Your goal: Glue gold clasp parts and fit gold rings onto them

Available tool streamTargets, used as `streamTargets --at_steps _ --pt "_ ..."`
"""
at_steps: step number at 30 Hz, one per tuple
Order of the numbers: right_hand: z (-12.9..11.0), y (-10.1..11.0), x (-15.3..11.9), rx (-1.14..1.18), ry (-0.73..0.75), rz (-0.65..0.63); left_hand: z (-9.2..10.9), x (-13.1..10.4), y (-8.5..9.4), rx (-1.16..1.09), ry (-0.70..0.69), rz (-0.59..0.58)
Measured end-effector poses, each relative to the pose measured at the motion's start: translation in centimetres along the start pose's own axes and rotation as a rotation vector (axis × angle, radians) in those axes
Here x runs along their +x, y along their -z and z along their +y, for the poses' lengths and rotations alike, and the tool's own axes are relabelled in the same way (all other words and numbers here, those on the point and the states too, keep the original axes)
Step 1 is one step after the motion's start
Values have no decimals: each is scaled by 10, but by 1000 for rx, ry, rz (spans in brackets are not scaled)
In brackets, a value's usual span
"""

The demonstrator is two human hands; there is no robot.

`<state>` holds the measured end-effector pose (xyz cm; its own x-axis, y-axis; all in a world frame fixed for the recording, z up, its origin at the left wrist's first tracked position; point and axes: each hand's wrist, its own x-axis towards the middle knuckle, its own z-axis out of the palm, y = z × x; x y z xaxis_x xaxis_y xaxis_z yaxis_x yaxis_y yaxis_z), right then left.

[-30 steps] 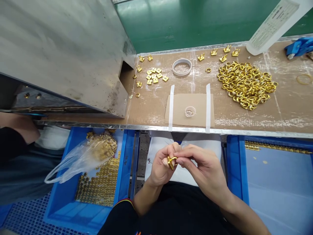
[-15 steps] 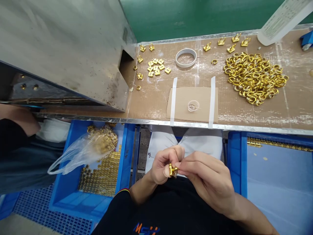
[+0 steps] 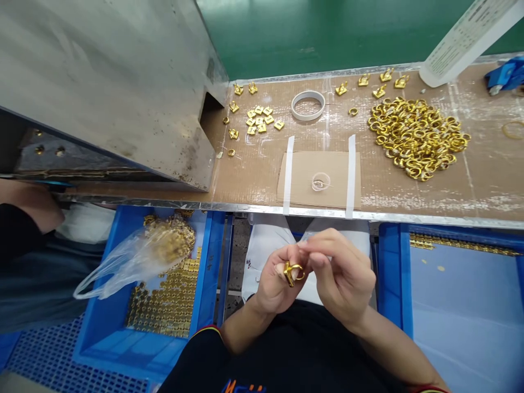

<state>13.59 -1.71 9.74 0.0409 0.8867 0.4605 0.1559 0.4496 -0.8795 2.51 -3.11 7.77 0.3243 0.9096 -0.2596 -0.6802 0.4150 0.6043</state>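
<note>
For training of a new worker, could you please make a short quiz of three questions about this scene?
1. Fill in: the ____ hand grips the gold ring.
2. True or false: the clear dish sits on the cardboard, between two white strips.
3. Where does the plastic bag mostly lie?
A) Right tub
B) Left tub
C) Bench

Key:
1. Left hand
2. True
3. B

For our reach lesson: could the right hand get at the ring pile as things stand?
Probably yes: the ring pile lies uncovered, with only the bench edge between it and the right hand.
</note>
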Motion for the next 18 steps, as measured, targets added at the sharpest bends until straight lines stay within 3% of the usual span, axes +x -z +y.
streamTargets --at_steps 5,11,18 --pt "1 -5 3 -122 -98 -13 -10 -4 4 12 20 10" --pt "3 6 2 -66 -159 -21 -5 -1 -2 -18 44 11" --pt "0 12 -17 -90 13 -56 3 4 -3 -140 71 49"
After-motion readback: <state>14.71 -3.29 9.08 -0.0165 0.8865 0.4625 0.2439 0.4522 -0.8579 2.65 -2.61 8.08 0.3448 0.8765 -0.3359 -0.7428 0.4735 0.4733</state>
